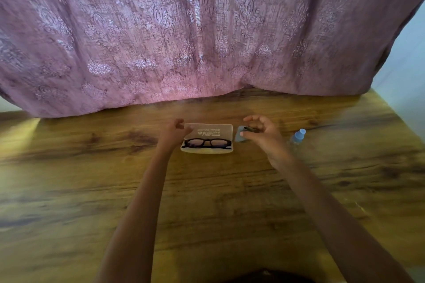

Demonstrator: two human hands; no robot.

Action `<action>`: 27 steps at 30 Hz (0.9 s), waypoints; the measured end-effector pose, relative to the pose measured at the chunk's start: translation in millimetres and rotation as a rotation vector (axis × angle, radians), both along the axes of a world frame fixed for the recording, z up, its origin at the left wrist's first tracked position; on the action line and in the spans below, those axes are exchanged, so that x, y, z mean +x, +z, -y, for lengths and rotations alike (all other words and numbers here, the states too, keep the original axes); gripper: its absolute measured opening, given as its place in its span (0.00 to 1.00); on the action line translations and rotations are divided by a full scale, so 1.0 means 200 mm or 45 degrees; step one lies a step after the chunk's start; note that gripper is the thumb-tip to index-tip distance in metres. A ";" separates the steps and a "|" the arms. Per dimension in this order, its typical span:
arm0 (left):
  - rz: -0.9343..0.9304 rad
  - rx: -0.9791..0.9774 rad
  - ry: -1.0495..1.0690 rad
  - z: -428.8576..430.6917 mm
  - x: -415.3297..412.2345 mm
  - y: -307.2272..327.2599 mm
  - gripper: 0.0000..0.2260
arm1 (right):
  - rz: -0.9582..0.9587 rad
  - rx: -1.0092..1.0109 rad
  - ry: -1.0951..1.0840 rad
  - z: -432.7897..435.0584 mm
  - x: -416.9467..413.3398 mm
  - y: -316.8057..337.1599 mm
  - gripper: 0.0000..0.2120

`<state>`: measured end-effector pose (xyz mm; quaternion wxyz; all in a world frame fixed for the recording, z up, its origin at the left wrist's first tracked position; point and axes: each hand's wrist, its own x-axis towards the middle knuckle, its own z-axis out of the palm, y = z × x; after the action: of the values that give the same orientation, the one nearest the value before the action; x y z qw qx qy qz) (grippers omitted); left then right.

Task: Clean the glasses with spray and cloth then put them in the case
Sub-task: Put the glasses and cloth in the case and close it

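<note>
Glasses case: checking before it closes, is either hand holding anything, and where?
Neither hold can be told: the left hand curls at the left corner of the case lid, the right hand curls just over the cloth, both blurred.

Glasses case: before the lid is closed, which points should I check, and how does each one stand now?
1. Glasses lie inside the case: ok.
2. Temples folded flat: cannot tell.
3. Cloth outside the case, on the table: ok.
4. Spray bottle apart from the case: ok.
5. Left hand grips the lid: cannot tell.
6. Right hand free of the cloth: cannot tell.
</note>
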<state>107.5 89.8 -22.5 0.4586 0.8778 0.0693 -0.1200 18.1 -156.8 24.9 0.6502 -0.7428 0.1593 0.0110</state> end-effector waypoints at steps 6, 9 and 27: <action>0.016 -0.104 0.041 0.00 0.01 -0.06 0.12 | 0.040 -0.008 0.009 0.01 0.00 -0.01 0.10; 0.144 -0.120 0.107 0.01 -0.03 -0.09 0.06 | 0.057 0.004 -0.006 0.01 -0.01 -0.01 0.08; 0.426 -0.313 0.198 0.21 -0.29 -0.13 0.06 | -0.101 0.512 0.007 -0.27 0.02 -0.12 0.06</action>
<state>50.0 48.1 -48.8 0.5752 0.8149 0.0447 0.0556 21.9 -102.7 0.8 0.7785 -0.5976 0.1773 0.0734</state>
